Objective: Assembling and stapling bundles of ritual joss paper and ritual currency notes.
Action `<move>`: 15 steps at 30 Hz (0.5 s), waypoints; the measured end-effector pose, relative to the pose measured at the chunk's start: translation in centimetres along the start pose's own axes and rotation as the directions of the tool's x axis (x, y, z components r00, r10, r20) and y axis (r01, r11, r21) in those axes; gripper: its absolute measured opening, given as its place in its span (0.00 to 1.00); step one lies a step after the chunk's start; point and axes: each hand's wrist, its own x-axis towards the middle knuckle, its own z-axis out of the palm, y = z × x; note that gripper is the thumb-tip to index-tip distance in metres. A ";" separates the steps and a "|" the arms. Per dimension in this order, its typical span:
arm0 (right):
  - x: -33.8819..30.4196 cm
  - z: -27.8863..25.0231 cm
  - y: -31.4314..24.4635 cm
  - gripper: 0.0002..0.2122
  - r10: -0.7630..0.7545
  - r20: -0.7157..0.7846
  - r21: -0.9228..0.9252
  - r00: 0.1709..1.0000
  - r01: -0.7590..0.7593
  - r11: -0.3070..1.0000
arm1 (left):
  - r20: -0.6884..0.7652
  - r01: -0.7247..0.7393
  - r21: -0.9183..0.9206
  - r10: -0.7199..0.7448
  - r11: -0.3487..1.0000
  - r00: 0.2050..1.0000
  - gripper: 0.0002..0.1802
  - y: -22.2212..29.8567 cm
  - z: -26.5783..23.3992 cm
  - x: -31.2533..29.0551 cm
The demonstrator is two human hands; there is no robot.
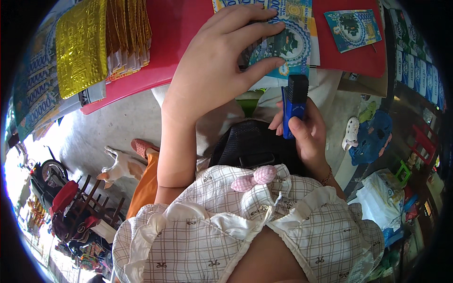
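My left hand [219, 59] lies over a stack of blue-and-yellow printed paper notes [298, 45] on the red table [181, 33]. Its fingers are stretched out and spread, with the tips resting on the top note. Just below the stack's near edge, my right hand [309, 134] is closed around a small blue-and-black stapler [295, 106]. The stapler stands nearly upright, its black end pointing at the notes. To the right a separate printed note [353, 30] lies on the table.
Gold foil paper [82, 47] and bundled folded sheets [130, 33] are piled at the table's left. A cardboard box [365, 87] sits below the right corner. On the floor are a cat [123, 167], a person's foot in a slipper [141, 147] and a white clog [350, 133].
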 end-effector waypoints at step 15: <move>0.9 0.8 0.3 0.15 0.012 -0.074 -0.216 0.997 -0.028 0.976 | -0.016 0.023 -0.012 -0.023 1.000 1.000 0.25 -0.1 0.4 -0.1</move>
